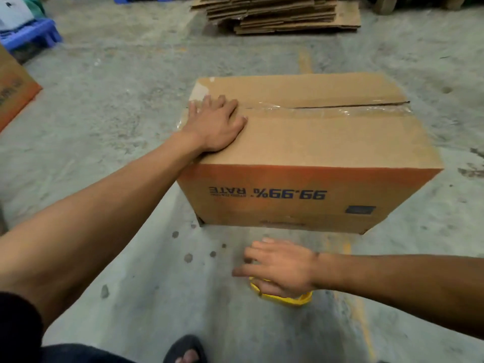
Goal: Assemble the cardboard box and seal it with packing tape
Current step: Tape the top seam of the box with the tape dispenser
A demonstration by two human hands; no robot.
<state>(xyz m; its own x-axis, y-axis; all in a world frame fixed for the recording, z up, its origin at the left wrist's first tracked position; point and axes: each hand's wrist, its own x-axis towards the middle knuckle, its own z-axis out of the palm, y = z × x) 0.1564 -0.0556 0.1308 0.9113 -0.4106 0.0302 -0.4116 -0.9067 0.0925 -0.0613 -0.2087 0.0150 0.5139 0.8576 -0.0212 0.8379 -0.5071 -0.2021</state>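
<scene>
One cardboard box (309,150), its top seam covered with clear packing tape (327,109), is pressed at centre frame by the flat, spread left hand (217,124). Below it, the loosely spread right hand (280,268) is laid over a yellow tape roll (285,298) on the concrete floor (125,106). Flattened cartons (275,14) are stacked at the top.
</scene>
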